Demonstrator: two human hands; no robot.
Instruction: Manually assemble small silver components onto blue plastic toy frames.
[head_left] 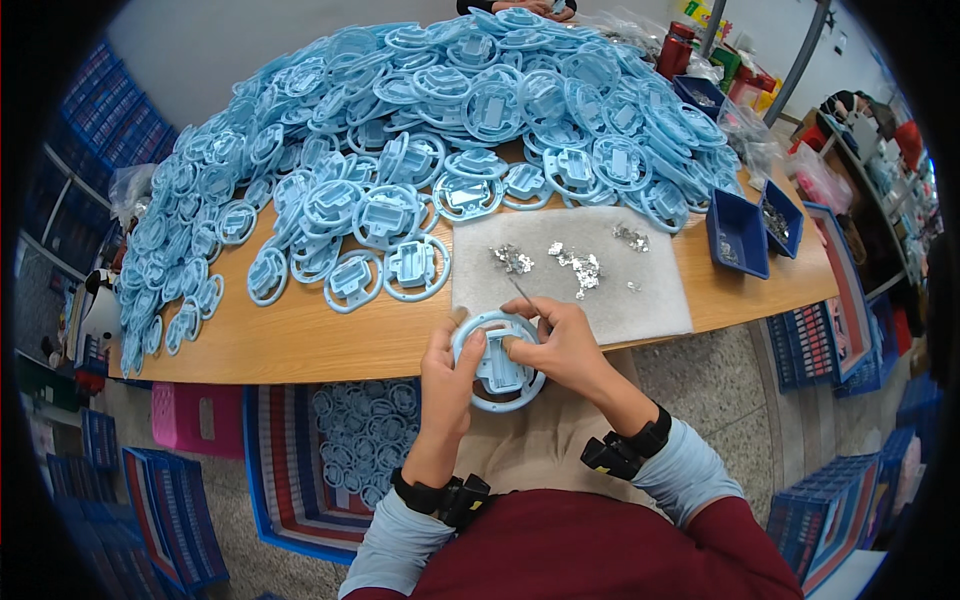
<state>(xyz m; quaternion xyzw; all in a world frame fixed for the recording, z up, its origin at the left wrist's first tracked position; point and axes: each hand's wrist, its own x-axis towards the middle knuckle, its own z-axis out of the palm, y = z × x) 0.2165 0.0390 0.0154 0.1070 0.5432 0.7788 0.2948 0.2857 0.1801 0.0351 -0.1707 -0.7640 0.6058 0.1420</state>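
Observation:
My left hand (447, 385) grips the left rim of a light blue round plastic ring part (497, 364), holding it just in front of the table edge. My right hand (560, 345) rests on the ring's right side and pinches a thin metal tool (521, 292) that points up toward the table. A grey felt pad (570, 272) lies on the wooden table (330, 335) right behind the hands, with small heaps of shiny metal pieces (578, 265) on it.
A huge pile of the same blue ring parts (420, 130) covers the table's back and left. Dark blue trays (740, 235) with small metal pieces stand at the right. A striped bin (360, 440) below the table holds more rings. Another person's hands (535, 8) show at the far edge.

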